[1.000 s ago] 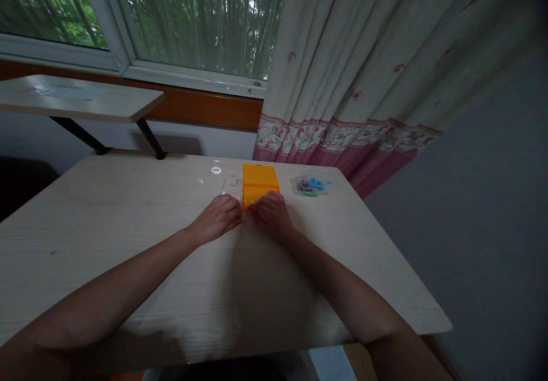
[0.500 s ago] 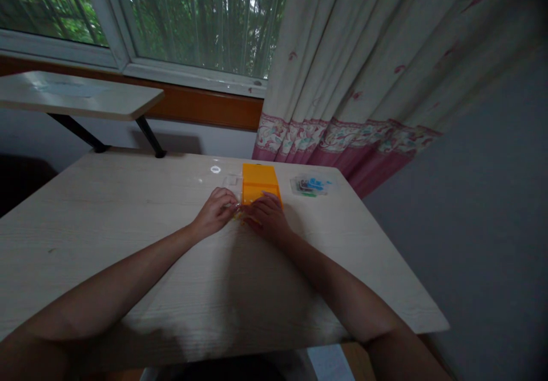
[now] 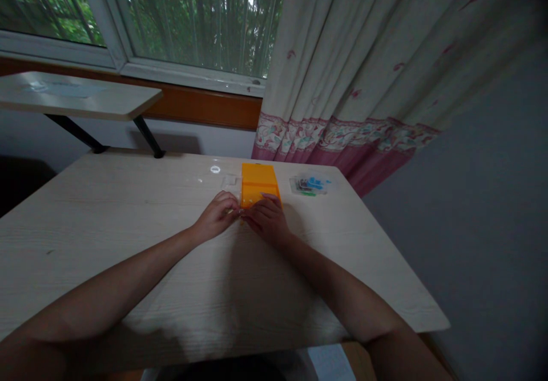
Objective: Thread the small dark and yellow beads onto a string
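My left hand (image 3: 217, 215) is closed in a pinch, its fingertips at the near left corner of an orange-yellow box (image 3: 258, 173). Opposite it, my right hand (image 3: 269, 220) has bent fingers over the near part of that box, and its fingertips meet those of the left. Between the fingertips is something small, partly clear and yellowish, too small and dim to name. Just behind the left hand lies a flat clear plastic piece (image 3: 230, 180) with a pale square on it.
To the right of the box sits a clear case (image 3: 299, 185) with dark and blue small pieces (image 3: 315, 183); a green strip (image 3: 308, 194) lies along its near side. A raised shelf (image 3: 85, 96) stands at the back left. A curtain (image 3: 325, 136) hangs behind the table (image 3: 171, 290).
My fingertips have come closer together at the box's near left corner. The clear, shiny bit seen between them shows less now. The box and the case have stayed put.
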`<move>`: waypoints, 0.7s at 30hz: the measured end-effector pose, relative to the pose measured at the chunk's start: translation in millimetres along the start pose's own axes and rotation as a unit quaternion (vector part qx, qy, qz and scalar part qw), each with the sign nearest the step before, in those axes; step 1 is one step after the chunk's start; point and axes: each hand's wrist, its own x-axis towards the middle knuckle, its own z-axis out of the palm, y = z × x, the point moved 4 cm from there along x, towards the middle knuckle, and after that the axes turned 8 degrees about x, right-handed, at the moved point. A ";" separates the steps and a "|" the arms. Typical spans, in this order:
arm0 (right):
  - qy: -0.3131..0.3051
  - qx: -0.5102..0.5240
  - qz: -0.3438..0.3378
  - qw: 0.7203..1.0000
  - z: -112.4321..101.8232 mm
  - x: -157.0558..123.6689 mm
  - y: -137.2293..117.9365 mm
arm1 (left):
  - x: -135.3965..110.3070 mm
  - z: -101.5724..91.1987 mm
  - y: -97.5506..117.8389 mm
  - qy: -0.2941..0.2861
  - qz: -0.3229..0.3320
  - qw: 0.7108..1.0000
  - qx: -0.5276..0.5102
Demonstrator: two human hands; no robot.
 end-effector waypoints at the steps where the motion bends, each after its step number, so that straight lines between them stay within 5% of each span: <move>1: 0.004 0.001 -0.004 1.000 -1.0 0.5 -0.9 | -0.3 0.2 -0.4 0.001 -0.001 1.000 0.003; 21: 0.001 -0.006 -0.004 1.000 -4.2 2.7 -3.0 | -1.4 3.7 -4.1 -0.002 -0.008 1.000 0.027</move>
